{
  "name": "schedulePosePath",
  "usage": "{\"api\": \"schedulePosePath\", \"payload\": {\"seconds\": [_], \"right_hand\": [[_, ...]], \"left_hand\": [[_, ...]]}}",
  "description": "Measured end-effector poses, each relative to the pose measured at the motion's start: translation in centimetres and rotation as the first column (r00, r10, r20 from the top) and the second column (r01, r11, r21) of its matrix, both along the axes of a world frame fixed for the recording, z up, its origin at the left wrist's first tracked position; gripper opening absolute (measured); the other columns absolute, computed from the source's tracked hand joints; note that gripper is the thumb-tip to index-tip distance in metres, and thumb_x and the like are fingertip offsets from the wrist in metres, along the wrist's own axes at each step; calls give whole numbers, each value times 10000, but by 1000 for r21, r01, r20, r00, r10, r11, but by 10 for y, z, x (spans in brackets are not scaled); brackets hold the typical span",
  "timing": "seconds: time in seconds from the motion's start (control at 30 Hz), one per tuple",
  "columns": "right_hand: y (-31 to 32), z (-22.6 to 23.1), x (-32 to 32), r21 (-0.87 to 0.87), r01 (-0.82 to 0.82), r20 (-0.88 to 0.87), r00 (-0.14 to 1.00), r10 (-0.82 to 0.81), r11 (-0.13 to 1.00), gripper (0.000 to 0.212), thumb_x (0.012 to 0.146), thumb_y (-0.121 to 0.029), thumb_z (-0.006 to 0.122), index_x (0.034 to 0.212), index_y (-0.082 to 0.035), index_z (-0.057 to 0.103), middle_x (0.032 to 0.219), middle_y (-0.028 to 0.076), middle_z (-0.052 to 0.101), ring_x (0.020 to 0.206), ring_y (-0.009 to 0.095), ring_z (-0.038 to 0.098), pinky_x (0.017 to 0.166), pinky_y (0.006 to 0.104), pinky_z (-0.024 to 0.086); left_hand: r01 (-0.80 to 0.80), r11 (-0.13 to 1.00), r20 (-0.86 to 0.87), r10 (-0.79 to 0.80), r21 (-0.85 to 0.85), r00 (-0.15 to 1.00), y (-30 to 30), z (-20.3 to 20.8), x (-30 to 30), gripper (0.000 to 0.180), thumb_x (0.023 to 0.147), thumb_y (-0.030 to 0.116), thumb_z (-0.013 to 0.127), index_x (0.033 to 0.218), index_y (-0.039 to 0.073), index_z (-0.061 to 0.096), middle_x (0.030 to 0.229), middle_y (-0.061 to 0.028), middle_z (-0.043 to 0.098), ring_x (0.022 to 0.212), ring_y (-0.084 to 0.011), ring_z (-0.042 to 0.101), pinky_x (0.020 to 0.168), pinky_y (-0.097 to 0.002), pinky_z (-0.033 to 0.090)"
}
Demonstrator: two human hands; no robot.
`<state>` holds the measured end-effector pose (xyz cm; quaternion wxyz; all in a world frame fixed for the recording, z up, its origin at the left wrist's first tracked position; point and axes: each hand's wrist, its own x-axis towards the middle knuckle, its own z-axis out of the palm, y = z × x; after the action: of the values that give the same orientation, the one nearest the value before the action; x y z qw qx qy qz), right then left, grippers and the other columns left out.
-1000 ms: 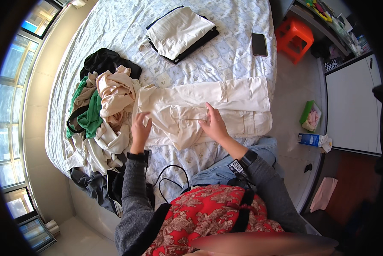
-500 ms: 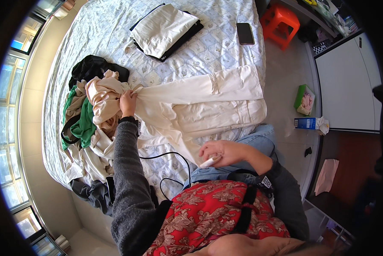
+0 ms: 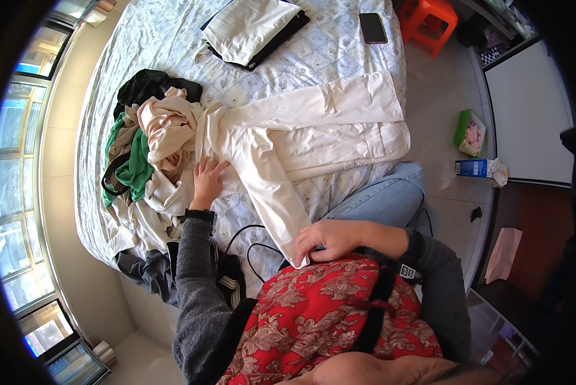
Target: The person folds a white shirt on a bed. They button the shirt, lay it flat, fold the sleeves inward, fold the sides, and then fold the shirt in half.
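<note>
A cream-white garment (image 3: 314, 138) lies spread across the bed, and it looks like a long-sleeved jacket or shirt. One long narrow part, apparently a sleeve (image 3: 265, 192), runs toward me. My right hand (image 3: 330, 240) has its fingers closed on the end of that sleeve, close to my red patterned top (image 3: 326, 295). By the garment's left edge, my left hand (image 3: 209, 183) rests with fingers apart and holds nothing. Just left of it is a heap of crumpled clothes (image 3: 169, 125) in peach, green, beige and black.
Folded white and black clothes (image 3: 256, 29) lie at the far side of the patterned bed sheet (image 3: 249, 90), with a phone (image 3: 373, 28) to their right. A black cable (image 3: 246, 231) curves near my lap. On the floor stand a red stool (image 3: 429, 25) and a green box (image 3: 469, 131).
My left hand has let go of the garment's left end and moved toward me, fingers spreading. My right hand has lowered the sleeve end toward my lap. The view has shifted slightly.
</note>
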<state>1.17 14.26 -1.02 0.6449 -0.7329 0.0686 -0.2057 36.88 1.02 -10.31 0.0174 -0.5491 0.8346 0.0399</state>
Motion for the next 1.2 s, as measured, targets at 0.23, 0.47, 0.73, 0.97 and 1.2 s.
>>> {"api": "schedulePosePath", "payload": {"seconds": [0.23,0.47,0.73,0.97,1.2], "right_hand": [[22,-8,-4,-140,138,-251,953,-170,980,239,825,-104,570,1033,-132,684,979,89,651,989,285,602,841,376,496],[-2,42,-40,-25,345,-136,929,-345,938,210,879,-23,596,1064,-94,666,997,82,667,936,212,623,827,321,491],[-75,39,-129,374,736,-100,636,-765,564,183,957,-55,575,1133,-28,620,996,-6,634,898,45,556,816,214,450],[-156,-109,-168,115,983,-498,182,-848,143,287,939,-235,607,1121,-13,619,973,61,662,905,135,606,815,272,478],[-147,-137,-150,-608,786,-425,-203,-882,112,304,953,-329,533,1099,-63,551,865,206,670,818,433,627,693,507,490]], "left_hand": [[193,975,-53,-200,-109,978,-27,-9,-5,639,730,24,590,1344,185,515,1375,-66,503,1317,-307,428,1102,-431,323],[195,977,-158,-181,81,971,-47,-16,-6,525,692,212,751,1203,285,651,1363,-40,539,1313,-274,439,1118,-478,278],[-18,890,-612,328,456,719,-84,-28,8,224,871,218,702,1029,61,729,1051,-71,704,952,-207,643,846,-301,473],[-307,906,-368,402,290,839,-99,-23,-18,309,885,392,659,935,94,724,824,-99,709,831,-241,662,831,-347,457],[-213,958,-283,153,-193,947,-99,-31,-16,311,864,411,670,791,111,705,736,-71,686,753,-270,627,875,-405,413]]}}
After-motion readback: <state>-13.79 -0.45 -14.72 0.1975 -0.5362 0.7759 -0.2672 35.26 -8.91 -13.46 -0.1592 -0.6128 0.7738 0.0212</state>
